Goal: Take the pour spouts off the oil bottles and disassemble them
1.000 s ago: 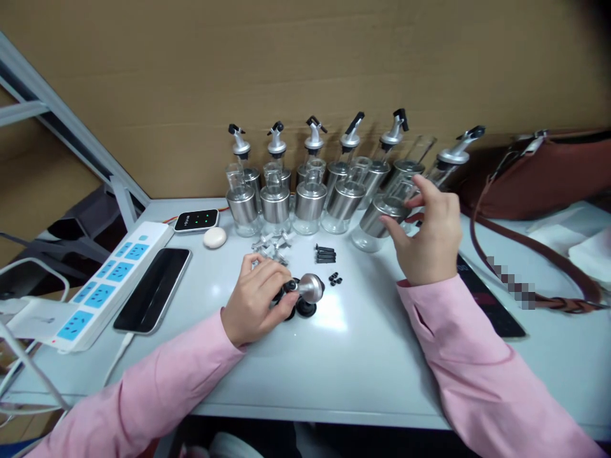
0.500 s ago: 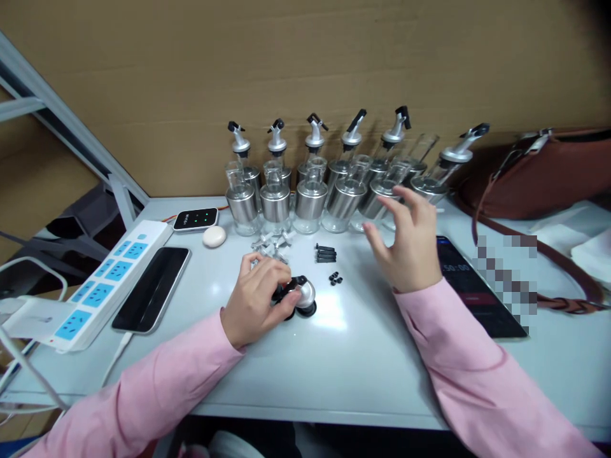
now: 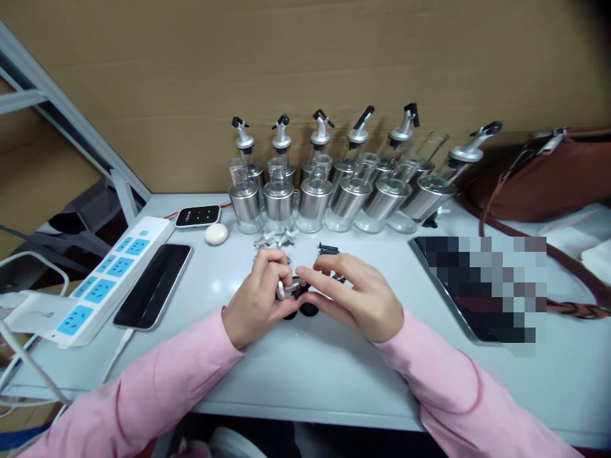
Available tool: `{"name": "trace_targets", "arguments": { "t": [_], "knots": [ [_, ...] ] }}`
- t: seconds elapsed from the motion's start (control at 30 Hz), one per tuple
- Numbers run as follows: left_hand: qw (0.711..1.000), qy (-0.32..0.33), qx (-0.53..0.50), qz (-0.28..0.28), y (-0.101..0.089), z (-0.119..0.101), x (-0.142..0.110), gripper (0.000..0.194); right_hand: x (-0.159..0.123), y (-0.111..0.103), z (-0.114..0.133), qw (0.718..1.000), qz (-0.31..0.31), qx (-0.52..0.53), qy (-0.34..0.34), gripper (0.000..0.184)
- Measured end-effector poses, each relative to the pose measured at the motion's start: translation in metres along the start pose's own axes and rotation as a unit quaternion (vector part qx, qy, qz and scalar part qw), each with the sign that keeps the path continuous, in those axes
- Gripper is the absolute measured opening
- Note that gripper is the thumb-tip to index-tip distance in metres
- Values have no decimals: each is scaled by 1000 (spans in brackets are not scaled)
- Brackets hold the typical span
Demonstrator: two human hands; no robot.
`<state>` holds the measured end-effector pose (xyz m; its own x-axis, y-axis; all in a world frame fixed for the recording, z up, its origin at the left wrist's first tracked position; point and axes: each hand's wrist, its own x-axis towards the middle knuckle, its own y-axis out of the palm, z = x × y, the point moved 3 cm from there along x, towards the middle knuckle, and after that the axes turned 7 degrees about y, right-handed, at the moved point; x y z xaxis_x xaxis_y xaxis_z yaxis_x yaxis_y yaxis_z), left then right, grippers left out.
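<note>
My left hand (image 3: 258, 294) is closed around a silver-and-black pourer spout (image 3: 287, 289), low over the middle of the table. From the other side my right hand (image 3: 366, 298) reaches in, its thumb and fingertips pinching the black end of the same spout. Round black stopper parts (image 3: 309, 310) lie on the table just under the fingers. Beyond my left hand is a small pile of silver spout pieces (image 3: 281, 238). Several thin black rods (image 3: 328, 249) lie past my right fingers, which mostly cover the small black caps.
Two rows of glass bottles with steel bands (image 3: 315, 197) stand at the back, the rear ones topped with pourers. On the left are a power strip (image 3: 107, 280), a phone (image 3: 153, 286), a white round case (image 3: 216, 234) and a black device (image 3: 198, 217). A brown bag (image 3: 544, 175) sits right.
My right hand has come left and down from near the bottles to the spout in my left hand. The silver part has turned and sits closer to my left fingers.
</note>
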<state>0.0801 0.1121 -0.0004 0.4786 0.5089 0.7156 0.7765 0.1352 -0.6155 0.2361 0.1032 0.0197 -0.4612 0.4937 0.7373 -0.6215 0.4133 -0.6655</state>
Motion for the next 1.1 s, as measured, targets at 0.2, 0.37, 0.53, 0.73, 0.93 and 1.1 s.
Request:
{"name": "trace_targets", "arguments": {
  "t": [0.2,0.37,0.53,0.73,0.93,1.1],
  "knots": [
    [999,25,-18,-13,1,-4,-1,18,-3,2,3,998,-35,33,40,31],
    [998,29,-48,-1,4,-2,0,20,-4,0,4,996,-53,55,43,13],
    [998,38,-38,29,4,-9,2,18,-2,-2,3,998,-52,15,39,18],
    [991,94,56,72,5,-15,3,14,0,0,8,999,-13,-21,30,38],
    [989,103,80,68,2,-14,5,14,1,2,15,999,9,-54,-1,41],
    [990,105,80,57,4,-16,6,16,0,4,17,998,8,-60,-14,42]
  ]
}}
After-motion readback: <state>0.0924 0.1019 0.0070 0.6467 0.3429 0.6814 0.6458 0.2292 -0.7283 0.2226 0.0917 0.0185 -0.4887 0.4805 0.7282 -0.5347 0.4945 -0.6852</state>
